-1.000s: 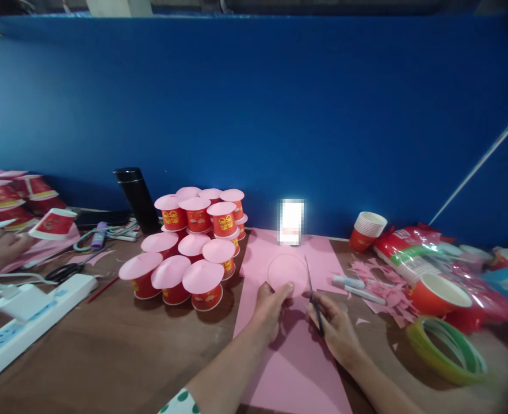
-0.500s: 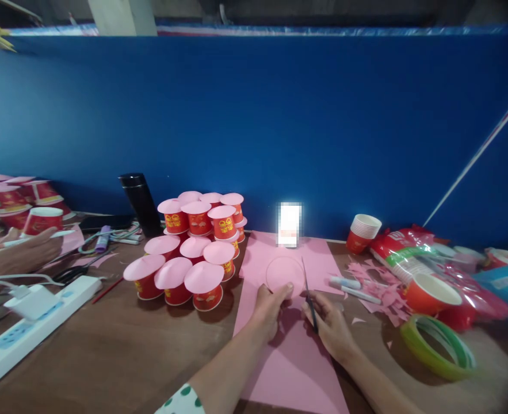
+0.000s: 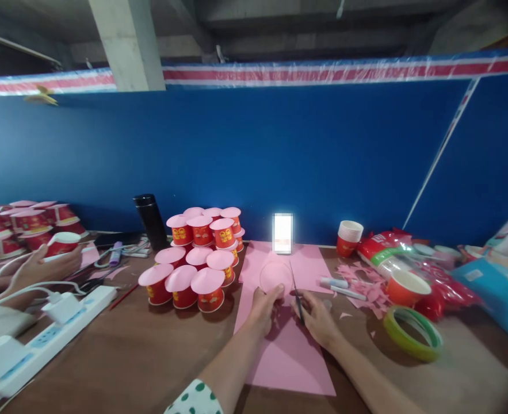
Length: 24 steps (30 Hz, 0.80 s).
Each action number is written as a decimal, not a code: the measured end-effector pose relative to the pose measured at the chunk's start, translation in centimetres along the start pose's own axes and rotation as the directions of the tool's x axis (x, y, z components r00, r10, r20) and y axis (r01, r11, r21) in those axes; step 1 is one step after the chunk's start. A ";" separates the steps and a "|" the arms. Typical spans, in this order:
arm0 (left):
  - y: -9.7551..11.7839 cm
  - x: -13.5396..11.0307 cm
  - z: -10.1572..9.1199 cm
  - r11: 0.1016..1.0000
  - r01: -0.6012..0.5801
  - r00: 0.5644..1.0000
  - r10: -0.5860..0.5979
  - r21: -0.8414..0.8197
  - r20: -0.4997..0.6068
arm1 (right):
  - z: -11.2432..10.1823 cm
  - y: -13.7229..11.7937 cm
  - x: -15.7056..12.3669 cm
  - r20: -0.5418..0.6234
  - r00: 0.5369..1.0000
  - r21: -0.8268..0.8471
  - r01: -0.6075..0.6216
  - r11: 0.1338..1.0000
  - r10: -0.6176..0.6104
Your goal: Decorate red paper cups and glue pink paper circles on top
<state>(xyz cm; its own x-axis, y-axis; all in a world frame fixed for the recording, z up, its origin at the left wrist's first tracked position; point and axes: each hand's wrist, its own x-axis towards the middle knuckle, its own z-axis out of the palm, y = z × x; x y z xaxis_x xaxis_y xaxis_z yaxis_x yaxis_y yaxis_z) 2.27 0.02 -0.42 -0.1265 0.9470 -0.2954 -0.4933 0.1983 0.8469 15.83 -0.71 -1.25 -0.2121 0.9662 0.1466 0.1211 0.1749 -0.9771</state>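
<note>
Between thumb and fingers, my left hand (image 3: pixel 264 310) grips a round pink paper disc (image 3: pixel 275 277) by its near edge. My right hand (image 3: pixel 317 319) is closed around dark scissors (image 3: pixel 300 307), whose blades point away from me along the disc's right side. Whether the blades are apart is too fine to tell. Beneath both hands lie pink paper sheets (image 3: pixel 286 368). To the left stand several red paper cups (image 3: pixel 211 301), stacked in two levels and topped with shallow pink paper cones (image 3: pixel 207 282).
A power strip (image 3: pixel 70 322) and a black bottle (image 3: pixel 150 221) are on the left, near a co-worker's hands (image 3: pixel 42 269) holding a cup (image 3: pixel 62 244). On the right are markers (image 3: pixel 343 287), pink scraps (image 3: pixel 366 282), an orange cup (image 3: pixel 407 288) and a tape roll (image 3: pixel 413 334).
My view has tilted up, showing more above the blue partition. Both hands keep nearly the same place at the disc. The co-worker's hands have shifted around their cup.
</note>
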 end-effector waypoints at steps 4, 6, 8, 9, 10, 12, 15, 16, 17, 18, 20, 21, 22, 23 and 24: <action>-0.3 0.0 0.0 0.999 -0.042 0.999 0.042 0.010 0.005 | -0.1 0.2 0.0 -0.003 1.000 -0.031 0.022 0.999 -0.023; -0.4 0.0 0.0 0.998 -0.064 0.998 0.064 0.017 0.013 | 0.0 0.4 0.1 -0.007 1.000 -0.036 0.022 0.999 -0.022; -0.5 0.0 0.0 0.996 -0.087 0.996 0.086 0.030 0.026 | 0.0 0.5 0.2 -0.011 1.000 -0.023 0.016 1.000 -0.016; -0.4 -0.1 0.0 0.995 -0.099 0.995 0.097 0.035 0.033 | 0.0 0.6 0.2 -0.008 1.000 -0.017 0.014 1.000 -0.014; -0.4 -0.2 0.0 0.993 -0.111 0.993 0.109 0.038 0.039 | 0.0 0.6 0.3 -0.002 1.000 -0.012 0.012 1.000 -0.012; -0.3 -0.4 0.0 0.990 -0.136 0.990 0.134 0.035 0.048 | 0.0 0.6 0.4 0.016 1.000 -0.010 0.012 1.000 -0.012; -0.2 -0.6 0.1 0.987 -0.160 0.985 0.158 0.024 0.064 | -0.2 0.5 0.4 0.020 1.000 -0.014 0.011 1.000 -0.011; -0.2 -0.6 0.1 0.986 -0.166 0.984 0.164 0.020 0.074 | -0.2 0.4 0.3 0.020 1.000 -0.016 0.010 1.000 -0.009; -0.2 -0.6 0.1 0.985 -0.170 0.982 0.169 0.016 0.083 | -0.3 0.4 0.3 0.019 1.000 -0.017 0.009 1.000 -0.008; -0.3 -0.6 0.1 0.984 -0.176 0.981 0.174 0.011 0.089 | -0.3 0.3 0.3 0.019 1.000 -0.018 0.008 1.000 -0.007; -0.3 -0.7 0.1 0.982 -0.187 0.978 0.186 -0.003 0.096 | -0.3 0.2 0.3 0.020 1.000 -0.023 0.007 1.000 -0.006; -0.4 -0.7 0.2 0.982 -0.190 0.977 0.190 -0.010 0.096 | -0.3 0.2 0.3 0.020 1.000 -0.025 0.007 1.000 -0.007; -0.3 -0.8 0.2 0.981 -0.191 0.977 0.192 -0.015 0.095 | -0.3 0.2 0.3 0.019 1.000 -0.028 0.007 1.000 -0.007; -0.3 -0.8 0.2 0.982 -0.190 0.977 0.191 -0.018 0.093 | -0.3 0.1 0.3 0.018 1.000 -0.030 0.008 1.000 -0.007; -0.3 -0.9 0.2 0.982 -0.189 0.977 0.190 -0.020 0.091 | -0.3 0.1 0.2 0.017 1.000 -0.032 0.009 0.999 -0.009</action>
<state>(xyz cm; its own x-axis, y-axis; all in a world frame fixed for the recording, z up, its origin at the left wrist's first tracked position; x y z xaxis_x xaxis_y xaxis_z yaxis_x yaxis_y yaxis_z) 2.72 -0.80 -0.32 -0.1389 0.9865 -0.0873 -0.4774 0.0105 0.8786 16.05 -0.40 -1.27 -0.2297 0.9612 0.1525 0.1498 0.1897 -0.9703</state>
